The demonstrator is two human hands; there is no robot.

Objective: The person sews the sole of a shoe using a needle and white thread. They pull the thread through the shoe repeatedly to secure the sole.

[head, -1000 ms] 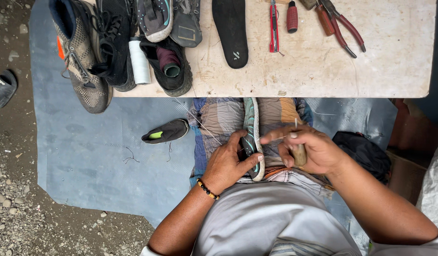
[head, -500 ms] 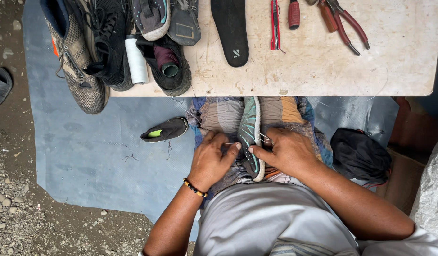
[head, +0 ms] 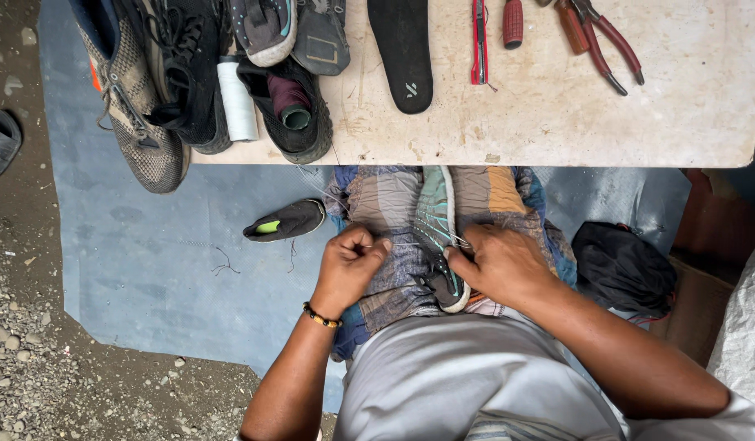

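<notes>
A grey-green shoe (head: pixel 437 237) lies lengthwise on the person's lap, sole edge up, toe toward the bench (head: pixel 557 122) at twelve o'clock and heel toward the body at six o'clock. It rests on a striped, patchy cloth (head: pixel 385 204) spread over the knees.

The right hand (head: pixel 501 265) sits at three o'clock of the shoe, fingers curled and pressing against its side near the heel, steadying it. The left hand (head: pixel 350 263) is at nine o'clock, closed into a fist and just beside the shoe; a thin pale thread (head: pixel 410 243) runs from the fist to the shoe's edge, so it seems to be pulling a stitch tight.

To stitch well, I judge the pull should run level and steady, away from the seam, with the right hand clamping the shoe so that it does not twist; a jerk could tear the thread or pucker the upper.

On the bench stand a white thread spool (head: pixel 237 102), several worn shoes (head: pixel 140 106), a black insole (head: pixel 403 51) and red-handled pliers (head: pixel 602 41). A small dark shoe (head: pixel 284 220) lies on the blue floor mat (head: pixel 149 269) at nine o'clock.
</notes>
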